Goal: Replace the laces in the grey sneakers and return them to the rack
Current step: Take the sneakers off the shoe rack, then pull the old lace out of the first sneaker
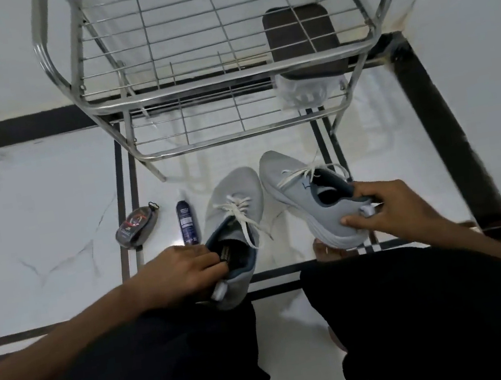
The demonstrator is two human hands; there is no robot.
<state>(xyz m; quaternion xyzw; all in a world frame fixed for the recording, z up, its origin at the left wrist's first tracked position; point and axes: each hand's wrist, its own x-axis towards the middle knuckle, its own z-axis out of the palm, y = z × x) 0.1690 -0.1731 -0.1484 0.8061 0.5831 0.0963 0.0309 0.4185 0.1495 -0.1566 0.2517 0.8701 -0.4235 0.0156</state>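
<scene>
On the marble floor [33,206] at far left lie a shoe-polish sponge case [138,226] and a dark spray bottle [187,222]. The left hand [181,273] grips the heel collar of the left grey sneaker [234,218], white laces [239,211] threaded. The right hand [397,205] clasps the right grey sneaker [301,188] at its heel, tilted, before the steel rack [226,82].

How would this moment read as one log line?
left hand: grips left sneaker heel | right hand: grips right sneaker heel | laces: white, threaded | rack: no sneakers
</scene>
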